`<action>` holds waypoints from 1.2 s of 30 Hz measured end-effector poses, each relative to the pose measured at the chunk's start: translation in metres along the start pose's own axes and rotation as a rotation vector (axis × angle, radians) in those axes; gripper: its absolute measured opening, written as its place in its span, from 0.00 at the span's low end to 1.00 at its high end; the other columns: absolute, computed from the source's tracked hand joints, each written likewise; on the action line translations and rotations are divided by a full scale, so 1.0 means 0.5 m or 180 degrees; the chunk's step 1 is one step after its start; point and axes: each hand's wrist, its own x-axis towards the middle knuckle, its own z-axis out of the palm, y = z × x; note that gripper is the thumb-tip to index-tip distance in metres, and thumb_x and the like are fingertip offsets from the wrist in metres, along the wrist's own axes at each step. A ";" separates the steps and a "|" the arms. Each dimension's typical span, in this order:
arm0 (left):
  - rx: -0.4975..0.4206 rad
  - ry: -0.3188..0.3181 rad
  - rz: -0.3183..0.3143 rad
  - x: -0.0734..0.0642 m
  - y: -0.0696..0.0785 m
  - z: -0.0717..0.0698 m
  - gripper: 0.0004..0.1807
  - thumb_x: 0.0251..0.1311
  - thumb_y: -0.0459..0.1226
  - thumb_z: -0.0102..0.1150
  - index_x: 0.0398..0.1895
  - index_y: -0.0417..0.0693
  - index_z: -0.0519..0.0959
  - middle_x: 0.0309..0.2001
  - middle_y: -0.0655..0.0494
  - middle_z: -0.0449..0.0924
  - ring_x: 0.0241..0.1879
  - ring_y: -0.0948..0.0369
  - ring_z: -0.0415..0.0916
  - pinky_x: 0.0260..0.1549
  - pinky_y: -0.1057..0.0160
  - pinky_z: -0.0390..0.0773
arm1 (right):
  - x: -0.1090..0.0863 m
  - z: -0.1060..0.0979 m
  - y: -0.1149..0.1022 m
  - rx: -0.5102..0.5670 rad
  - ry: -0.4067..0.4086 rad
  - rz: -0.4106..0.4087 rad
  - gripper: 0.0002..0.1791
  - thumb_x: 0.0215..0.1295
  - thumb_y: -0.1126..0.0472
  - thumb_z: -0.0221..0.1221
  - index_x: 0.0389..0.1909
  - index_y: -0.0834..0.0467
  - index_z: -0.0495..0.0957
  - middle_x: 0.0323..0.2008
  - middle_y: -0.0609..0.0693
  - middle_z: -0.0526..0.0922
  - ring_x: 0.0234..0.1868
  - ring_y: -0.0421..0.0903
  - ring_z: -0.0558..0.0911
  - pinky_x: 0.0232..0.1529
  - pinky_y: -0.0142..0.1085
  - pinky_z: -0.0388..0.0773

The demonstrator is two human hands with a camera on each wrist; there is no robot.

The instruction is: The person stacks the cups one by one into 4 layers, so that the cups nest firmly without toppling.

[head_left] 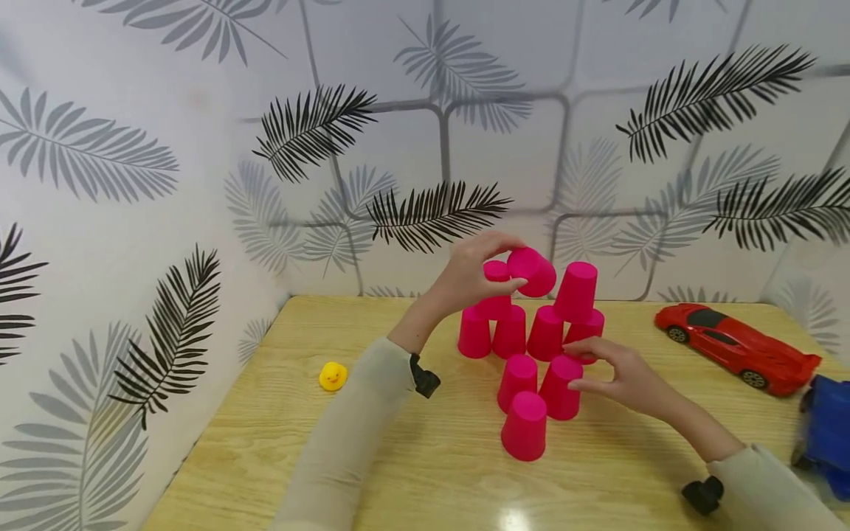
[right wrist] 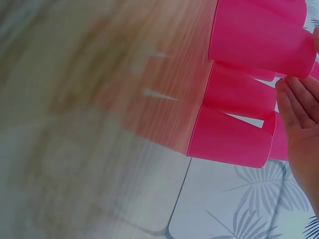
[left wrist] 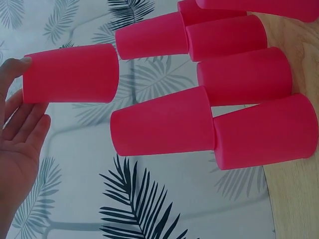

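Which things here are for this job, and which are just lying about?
Apparently in use:
left hand, holding a raised pink cup
right hand, at a standing cup
other pink cups, some stacked

Apparently lying about:
yellow duck
red toy car
blue object, partly seen

Plain hot-pink tapered cups (head_left: pixel 524 428); at three o'clock, a red toy car (head_left: pixel 737 346); at twelve, a whitish wall (head_left: pixel 392 158) with black and grey leaf prints.

Tbl (head_left: pixel 432 479) – pink cups (head_left: pixel 524 429), yel duck (head_left: pixel 333 377), red car (head_left: pixel 737 346), blue toy (head_left: pixel 831 431)
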 end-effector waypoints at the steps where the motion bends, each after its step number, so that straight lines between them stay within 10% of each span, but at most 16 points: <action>1: 0.0091 -0.0068 0.0006 0.004 -0.001 0.004 0.25 0.54 0.38 0.71 0.55 0.41 0.78 0.53 0.49 0.81 0.54 0.58 0.78 0.58 0.72 0.75 | 0.001 0.001 -0.001 0.0005 -0.0026 -0.0008 0.30 0.45 0.62 0.76 0.52 0.59 0.79 0.44 0.47 0.86 0.42 0.36 0.83 0.42 0.35 0.86; 16: 0.0488 -0.0964 -0.0293 0.026 -0.019 0.067 0.26 0.60 0.41 0.66 0.60 0.44 0.75 0.59 0.52 0.78 0.60 0.59 0.75 0.58 0.70 0.77 | 0.003 0.000 -0.001 0.0114 -0.0057 -0.0134 0.27 0.46 0.62 0.75 0.51 0.56 0.80 0.42 0.47 0.87 0.41 0.39 0.85 0.42 0.33 0.86; 36: 0.0662 -0.1058 -0.0617 0.029 -0.026 0.082 0.26 0.62 0.40 0.65 0.62 0.43 0.75 0.59 0.49 0.78 0.60 0.56 0.76 0.61 0.64 0.77 | 0.002 -0.003 -0.005 0.0144 -0.0134 -0.0095 0.26 0.48 0.62 0.74 0.51 0.57 0.80 0.43 0.48 0.87 0.41 0.41 0.86 0.43 0.34 0.86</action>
